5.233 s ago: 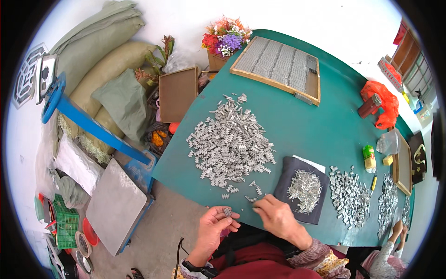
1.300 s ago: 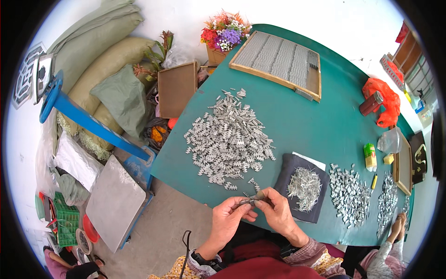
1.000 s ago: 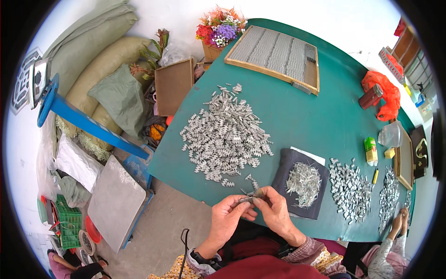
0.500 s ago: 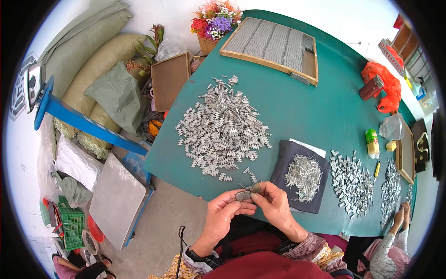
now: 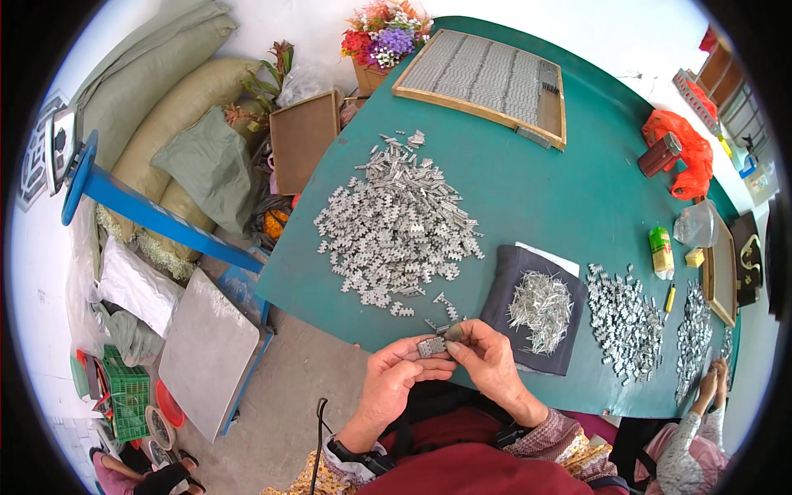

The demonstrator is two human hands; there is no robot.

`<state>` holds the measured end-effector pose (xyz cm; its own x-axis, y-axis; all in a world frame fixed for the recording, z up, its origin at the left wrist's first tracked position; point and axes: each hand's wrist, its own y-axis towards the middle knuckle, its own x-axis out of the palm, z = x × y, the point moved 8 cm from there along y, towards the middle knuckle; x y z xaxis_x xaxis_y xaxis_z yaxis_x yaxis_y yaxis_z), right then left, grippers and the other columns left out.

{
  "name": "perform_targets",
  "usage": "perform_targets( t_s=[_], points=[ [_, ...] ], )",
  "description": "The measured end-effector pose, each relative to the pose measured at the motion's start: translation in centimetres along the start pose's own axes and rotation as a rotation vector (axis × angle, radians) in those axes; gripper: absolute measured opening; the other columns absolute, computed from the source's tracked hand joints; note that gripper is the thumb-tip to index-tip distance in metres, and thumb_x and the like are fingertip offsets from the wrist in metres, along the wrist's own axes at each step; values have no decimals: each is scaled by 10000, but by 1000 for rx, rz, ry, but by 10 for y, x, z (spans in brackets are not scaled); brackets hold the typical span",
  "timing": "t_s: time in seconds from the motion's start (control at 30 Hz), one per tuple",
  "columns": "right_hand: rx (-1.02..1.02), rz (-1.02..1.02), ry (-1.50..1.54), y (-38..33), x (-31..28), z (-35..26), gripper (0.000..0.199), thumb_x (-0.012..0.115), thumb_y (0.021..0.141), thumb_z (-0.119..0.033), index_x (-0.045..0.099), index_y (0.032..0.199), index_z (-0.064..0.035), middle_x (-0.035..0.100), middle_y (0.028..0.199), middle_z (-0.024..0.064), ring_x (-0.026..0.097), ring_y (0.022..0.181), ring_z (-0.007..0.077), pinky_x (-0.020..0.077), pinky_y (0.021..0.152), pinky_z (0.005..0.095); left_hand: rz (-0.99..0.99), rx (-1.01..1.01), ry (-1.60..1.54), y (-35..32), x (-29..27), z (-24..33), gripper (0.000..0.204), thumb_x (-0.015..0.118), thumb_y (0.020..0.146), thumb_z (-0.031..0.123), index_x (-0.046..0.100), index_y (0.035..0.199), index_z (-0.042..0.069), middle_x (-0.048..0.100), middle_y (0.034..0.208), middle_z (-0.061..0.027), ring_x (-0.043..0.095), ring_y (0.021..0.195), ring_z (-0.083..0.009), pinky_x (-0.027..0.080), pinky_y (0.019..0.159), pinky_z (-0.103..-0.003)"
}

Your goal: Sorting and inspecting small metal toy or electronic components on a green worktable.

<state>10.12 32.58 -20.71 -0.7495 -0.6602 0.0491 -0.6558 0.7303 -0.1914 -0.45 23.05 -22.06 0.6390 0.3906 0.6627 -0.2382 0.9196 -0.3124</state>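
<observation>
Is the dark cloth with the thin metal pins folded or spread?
Spread: the dark grey cloth lies flat on the green table, thin metal pins piled on it.

Both hands are off the table edge now: the left hand (image 5: pixel 394 381) and right hand (image 5: pixel 488 360), apart five seconds back, meet over the lap, fingertips pinching one small metal piece (image 5: pixel 431 346) between them, drawn slightly nearer the body.

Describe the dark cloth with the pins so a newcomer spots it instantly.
Start at the green table and find the big heap of metal hinge pieces in its middle. Just to its right, near the table's front edge, lies the dark cloth. It alone is a dark square carrying a small bundle of thin silver pins, not flat toothed pieces.
</observation>
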Motion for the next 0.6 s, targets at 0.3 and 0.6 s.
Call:
perform_targets(
  t_s=[0.3,0.6],
  points=[
    [8,-15,-59,0,2,-3,134,624,908,-1,609,1038,24,637,857,39,578,757,64,496,673,234,110,-18,93,1,1,0,245,529,957,20,583,1159,-108,681,1007,-217,715,877,-315,608,773,-397],
    [-273,-15,-448,-1,3,-37,189,645,826,46,616,1010,15,638,871,130,636,765,242,518,668,323,178,2,126,3,-14,-2,159,556,957,7,618,1056,-100,691,937,-203,722,794,-285,623,685,-360]
  ],
)
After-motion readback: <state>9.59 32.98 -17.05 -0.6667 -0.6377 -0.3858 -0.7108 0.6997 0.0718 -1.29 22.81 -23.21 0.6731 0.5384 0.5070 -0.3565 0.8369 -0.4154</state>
